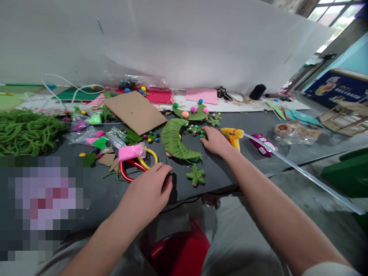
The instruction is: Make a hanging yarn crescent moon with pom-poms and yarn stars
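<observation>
While the left hand (153,184) sits low, thumb apart from fingers, the right hand (216,142) (nearer; can't tell if gripping) meets the dotted green piece (196,131), lying just left, long axis sideways, inside the green crescent's (171,140) opening.

Pompom-dotted star (195,131) beside green crescent (172,140)

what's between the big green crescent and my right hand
The head view shows a small green piece with pom-poms between the yarn crescent and your right hand.
</observation>
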`<state>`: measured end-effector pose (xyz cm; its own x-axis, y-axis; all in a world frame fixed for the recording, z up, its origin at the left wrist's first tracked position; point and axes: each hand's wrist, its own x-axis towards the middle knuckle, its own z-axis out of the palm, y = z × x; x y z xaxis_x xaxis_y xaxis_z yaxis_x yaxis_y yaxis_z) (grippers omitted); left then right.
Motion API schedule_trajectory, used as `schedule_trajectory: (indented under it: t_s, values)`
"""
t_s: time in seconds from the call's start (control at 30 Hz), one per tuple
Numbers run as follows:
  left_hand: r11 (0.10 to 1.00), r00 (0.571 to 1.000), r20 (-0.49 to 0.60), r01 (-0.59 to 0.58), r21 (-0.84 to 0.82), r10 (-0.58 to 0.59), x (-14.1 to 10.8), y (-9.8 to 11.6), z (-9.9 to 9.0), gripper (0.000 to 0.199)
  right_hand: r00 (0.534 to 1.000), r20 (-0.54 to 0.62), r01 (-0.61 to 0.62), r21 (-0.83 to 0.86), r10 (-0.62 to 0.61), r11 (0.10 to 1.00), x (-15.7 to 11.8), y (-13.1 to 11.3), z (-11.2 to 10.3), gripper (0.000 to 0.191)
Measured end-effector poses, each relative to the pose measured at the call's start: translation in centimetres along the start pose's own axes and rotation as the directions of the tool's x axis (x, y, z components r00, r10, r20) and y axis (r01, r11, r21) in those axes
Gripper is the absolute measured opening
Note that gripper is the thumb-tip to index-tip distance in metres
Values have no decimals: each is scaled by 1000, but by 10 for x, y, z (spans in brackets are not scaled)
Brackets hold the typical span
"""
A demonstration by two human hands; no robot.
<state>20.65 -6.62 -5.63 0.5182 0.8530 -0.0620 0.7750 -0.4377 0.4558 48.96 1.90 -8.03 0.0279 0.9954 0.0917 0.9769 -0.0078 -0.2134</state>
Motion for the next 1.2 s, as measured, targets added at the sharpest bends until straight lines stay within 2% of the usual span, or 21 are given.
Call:
schedule_trajectory:
  t_s: [0.2,0.33,0.4,0.47,0.53,0.6,0.63,0.7,0.83,1.03,1.13,1.2]
  values:
    - [1000,1000,-21,-4,23,5,-2,0,-3,29,998,-57,-10,44,13,999,-1,3,-9,45]
    - [999,1000,-28,8,-36,-9,-1,-1,-4,29,988,-150,-7,204,38,979,-10,-1,-22,51]
    - [990,999,-44,4,-140,-10,2,0,-4,28,986,-156,13,422,59,907,-16,-9,-29,50]
    - [950,996,-78,5,-313,-31,5,1,-5,27,995,-81,13,699,62,715,-24,-21,-35,47]
    - [844,990,-104,27,-536,-98,8,3,-6,26,1000,27,-27,901,4,433,-33,-35,-39,44]
    - [665,981,-89,50,-746,-174,11,5,-7,28,991,103,-86,981,-88,176,-41,-49,-42,40]
    - [567,977,-67,61,-821,-202,12,6,-8,30,982,130,-119,989,-136,82,-45,-56,-42,39]
    - [402,974,-16,79,-912,-227,13,8,-9,35,963,168,-180,983,-210,-40,-51,-67,-42,36]
    - [202,976,52,96,-975,-212,12,12,-7,37,955,173,-207,971,-240,-123,-61,-83,-37,33]
    - [-30,968,65,60,-998,-244,13,12,-1,32,967,151,-182,973,-203,-141,-69,-98,-31,34]
    - [-112,963,81,54,-992,-257,13,13,-4,33,962,177,-207,969,-207,-132,-70,-99,-29,36]
    - [-128,962,86,54,-990,-260,13,13,-6,34,959,188,-219,967,-213,-133,-70,-98,-27,36]
